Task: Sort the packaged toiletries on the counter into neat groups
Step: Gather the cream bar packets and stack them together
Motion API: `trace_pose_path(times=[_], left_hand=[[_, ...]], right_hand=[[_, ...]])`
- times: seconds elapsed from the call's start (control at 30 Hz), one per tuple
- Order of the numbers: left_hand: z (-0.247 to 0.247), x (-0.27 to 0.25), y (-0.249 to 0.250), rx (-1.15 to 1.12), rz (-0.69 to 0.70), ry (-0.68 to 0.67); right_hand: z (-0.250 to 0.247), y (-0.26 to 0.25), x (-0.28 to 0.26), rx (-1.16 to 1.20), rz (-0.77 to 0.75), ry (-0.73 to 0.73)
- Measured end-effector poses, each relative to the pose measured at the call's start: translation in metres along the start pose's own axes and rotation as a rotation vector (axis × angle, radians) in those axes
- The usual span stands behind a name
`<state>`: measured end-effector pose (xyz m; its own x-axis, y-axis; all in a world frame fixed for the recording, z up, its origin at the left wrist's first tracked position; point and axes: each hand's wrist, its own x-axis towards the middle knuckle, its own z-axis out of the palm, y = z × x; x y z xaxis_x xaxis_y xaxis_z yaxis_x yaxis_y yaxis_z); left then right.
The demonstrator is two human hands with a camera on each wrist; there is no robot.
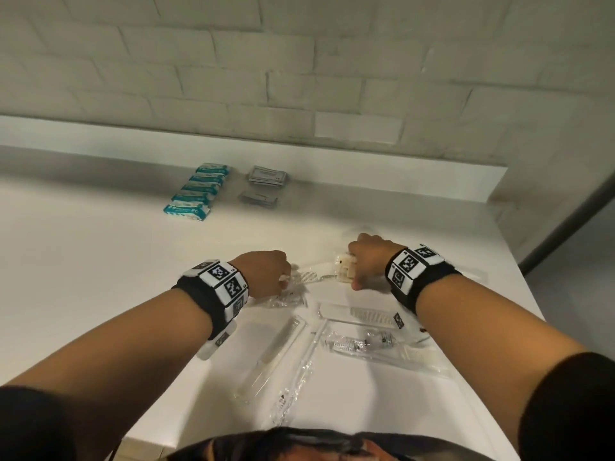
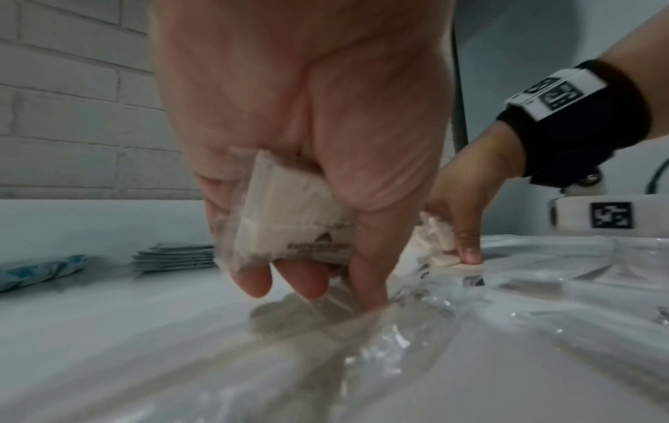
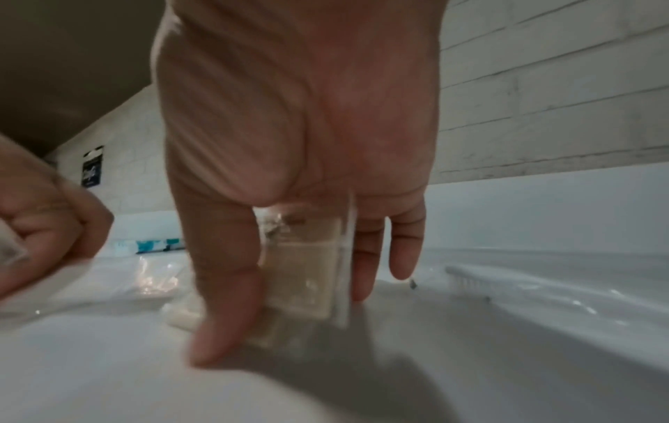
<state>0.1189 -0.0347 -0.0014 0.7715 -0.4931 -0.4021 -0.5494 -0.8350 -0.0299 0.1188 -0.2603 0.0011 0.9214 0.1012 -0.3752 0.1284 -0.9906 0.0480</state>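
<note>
Clear-wrapped toothbrush packs lie nearest the body on the white counter, with a wrapped comb and a small wrapped tube just beside them. Beyond these, the left hand curls its fingers and thumb round a small white pad in a clear sachet, held just above the counter. To its right, the right hand pinches a second clear sachet of white pads between thumb and fingers, its lower edge touching the counter. Another comb lies between the two hands. Well apart, near the back ledge, a tidy row of teal-and-white packets sits beside two stacks of grey sachets, below a white brick wall.
</note>
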Motion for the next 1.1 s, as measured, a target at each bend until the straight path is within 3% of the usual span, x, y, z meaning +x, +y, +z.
trace_pose_path(times=[0.13,0.2,0.27,0.37,0.4,0.47,0.57,0.7,0.77,0.87,1.1], left_hand=[[0.004,-0.002,-0.004,-0.024,-0.006,0.030],[0.006,0.000,-0.010,-0.072,-0.019,0.057],[0.003,0.002,-0.011,-0.227,-0.047,0.229],[-0.015,0.002,0.000,-0.832,-0.102,0.546],[-0.025,-0.001,0.007,-1.067,-0.085,0.565],[-0.046,-0.011,0.021,-1.507,0.093,0.425],[-0.063,-0.023,0.025,-2.011,0.366,0.135],[-0.065,-0.040,0.019,-2.103,0.410,0.148],[-0.059,-0.043,0.013,-2.131,0.415,0.188],[-0.055,-0.051,0.004,-2.160,0.382,0.256],[-0.046,-0.065,-0.017,-2.155,0.418,0.343]], right_hand=[[0.001,0.010,-0.011,0.062,0.089,-0.019],[-0.007,0.018,-0.016,0.138,0.135,0.042],[-0.019,0.021,-0.021,0.387,0.168,0.152],[-0.041,0.005,-0.034,1.061,0.059,0.274],[-0.047,-0.006,-0.041,1.302,-0.028,0.266],[-0.058,-0.029,-0.054,1.565,-0.169,0.240],[-0.068,-0.057,-0.066,1.538,-0.183,0.329],[-0.071,-0.071,-0.072,1.251,-0.056,0.550],[-0.072,-0.076,-0.076,1.247,-0.054,0.592],[-0.073,-0.084,-0.082,1.360,-0.146,0.519],[-0.067,-0.098,-0.083,1.476,-0.191,0.222]])
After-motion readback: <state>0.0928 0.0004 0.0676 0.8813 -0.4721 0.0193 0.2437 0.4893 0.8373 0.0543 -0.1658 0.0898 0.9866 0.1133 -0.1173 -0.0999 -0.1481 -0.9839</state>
